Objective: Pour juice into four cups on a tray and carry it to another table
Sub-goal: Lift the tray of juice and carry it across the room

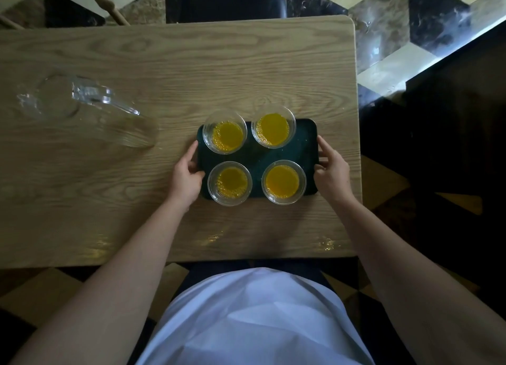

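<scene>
A dark green tray [257, 157] rests on the wooden table [175, 71], near its right end. Several clear plastic cups stand on it, each holding orange juice: far left [225, 131], far right [273, 126], near left [230, 183], near right [283, 182]. My left hand [187, 173] grips the tray's left edge, thumb on the rim. My right hand [330, 168] grips the right edge the same way. An empty clear glass pitcher [82, 109] stands at the table's left, handle pointing toward the tray.
A dark chair seat [227, 3] sits behind the table's far edge, with wooden chair legs [109, 5] at the far left. The floor is patterned marble tile [397, 35]. A dark piece of furniture [451, 118] stands right of the table.
</scene>
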### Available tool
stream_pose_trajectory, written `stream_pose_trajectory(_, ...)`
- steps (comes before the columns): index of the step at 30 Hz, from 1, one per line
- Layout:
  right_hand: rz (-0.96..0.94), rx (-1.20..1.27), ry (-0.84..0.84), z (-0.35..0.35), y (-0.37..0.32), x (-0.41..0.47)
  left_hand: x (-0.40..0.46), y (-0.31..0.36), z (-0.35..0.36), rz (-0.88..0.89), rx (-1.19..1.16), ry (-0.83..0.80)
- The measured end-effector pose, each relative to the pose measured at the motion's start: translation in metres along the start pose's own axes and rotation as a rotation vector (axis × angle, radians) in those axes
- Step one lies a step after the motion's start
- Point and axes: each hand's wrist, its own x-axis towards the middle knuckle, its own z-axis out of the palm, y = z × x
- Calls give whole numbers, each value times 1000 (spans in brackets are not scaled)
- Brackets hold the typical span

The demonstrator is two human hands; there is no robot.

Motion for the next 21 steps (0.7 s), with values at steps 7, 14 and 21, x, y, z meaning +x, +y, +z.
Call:
stream_pose_trajectory(7,50,49,-77,-7,1,5,1,5,-8,-87,-83,-90)
stream_pose_trajectory(14,-22,-5,-170,-21,2,10,-6,9,-6,-95,-122,-93)
stream_pose_trajectory(21,-33,-16,-181,-26,3,4,-15,13,-9,-75,-131,-91)
